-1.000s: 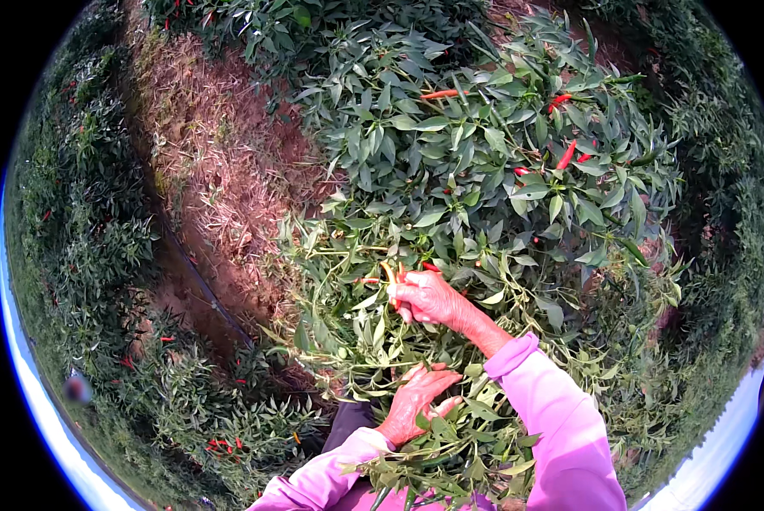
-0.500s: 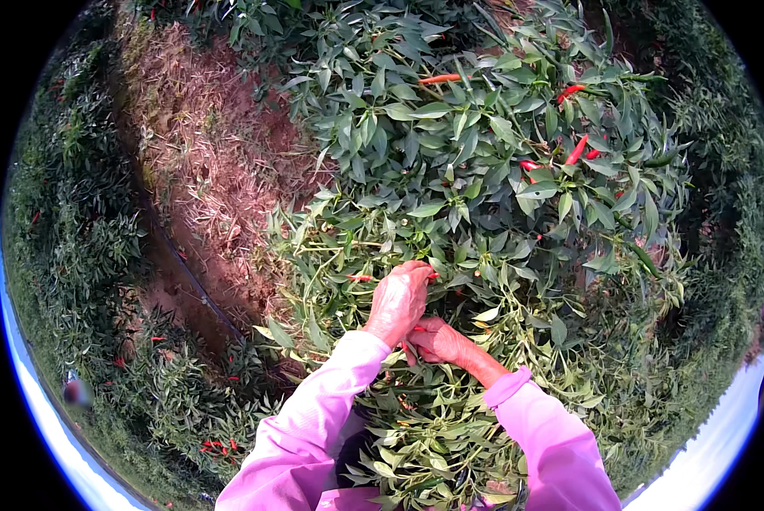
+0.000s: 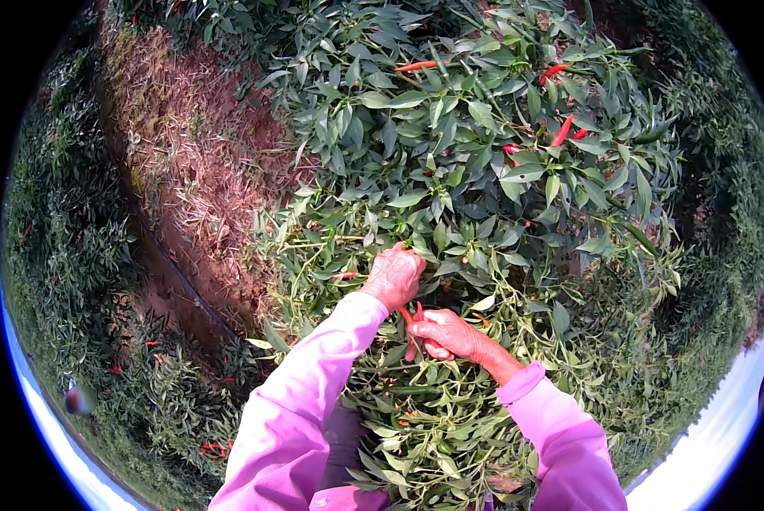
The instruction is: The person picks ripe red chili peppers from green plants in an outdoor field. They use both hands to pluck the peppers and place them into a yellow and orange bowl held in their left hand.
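My left hand is closed among the leaves of a chili plant; its fingertips are hidden, and I cannot make out what they hold. Just below and to its right, my right hand is curled around a few red chili peppers, whose ends stick out toward my left wrist. Another red chili lies among the leaves left of my left hand.
More red chilies hang at the upper right of the plant, with an orange-red one near the top. Left of it runs a strip of reddish soil with straw and a dark hose. Further bushes stand beyond.
My right hand has drawn slightly away from the left, and the red chilies in it show more clearly. My left hand's fingers have curled in. The whole view has shifted a little.
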`<state>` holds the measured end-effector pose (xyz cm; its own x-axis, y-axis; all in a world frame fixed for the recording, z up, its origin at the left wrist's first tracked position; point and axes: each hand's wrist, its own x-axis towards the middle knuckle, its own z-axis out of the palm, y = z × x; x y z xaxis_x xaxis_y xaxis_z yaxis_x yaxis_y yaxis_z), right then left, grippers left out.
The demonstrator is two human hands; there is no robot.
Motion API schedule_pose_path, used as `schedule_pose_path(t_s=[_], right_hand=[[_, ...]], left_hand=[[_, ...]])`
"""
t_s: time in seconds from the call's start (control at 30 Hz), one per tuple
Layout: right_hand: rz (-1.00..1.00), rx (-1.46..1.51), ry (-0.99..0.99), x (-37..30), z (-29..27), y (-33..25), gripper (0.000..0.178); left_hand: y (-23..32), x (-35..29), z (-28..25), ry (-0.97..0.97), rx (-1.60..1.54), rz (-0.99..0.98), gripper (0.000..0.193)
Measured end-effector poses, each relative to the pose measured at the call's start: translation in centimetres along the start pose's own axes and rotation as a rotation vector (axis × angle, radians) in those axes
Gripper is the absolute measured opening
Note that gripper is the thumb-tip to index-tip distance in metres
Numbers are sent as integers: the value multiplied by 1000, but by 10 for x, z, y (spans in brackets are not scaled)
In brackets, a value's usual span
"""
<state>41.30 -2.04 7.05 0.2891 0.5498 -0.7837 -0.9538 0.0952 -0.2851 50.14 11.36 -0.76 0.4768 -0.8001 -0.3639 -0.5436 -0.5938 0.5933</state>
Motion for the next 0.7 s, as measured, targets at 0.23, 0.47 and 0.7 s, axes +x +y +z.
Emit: schedule_pose_path(t_s=[0.23,0.47,0.7], right_hand=[[-83,66,51,-8,-6,-3,23],[-119,93,-39,-15,-6,-6,28],[-189,100,-21,-17,-2,-6,30]], left_hand=[[-1,-15,-57,-289,-290,108,19],[-11,-29,-77,-367,-768,-44,22],[6,-52,-60,-351,-1444,-258,21]])
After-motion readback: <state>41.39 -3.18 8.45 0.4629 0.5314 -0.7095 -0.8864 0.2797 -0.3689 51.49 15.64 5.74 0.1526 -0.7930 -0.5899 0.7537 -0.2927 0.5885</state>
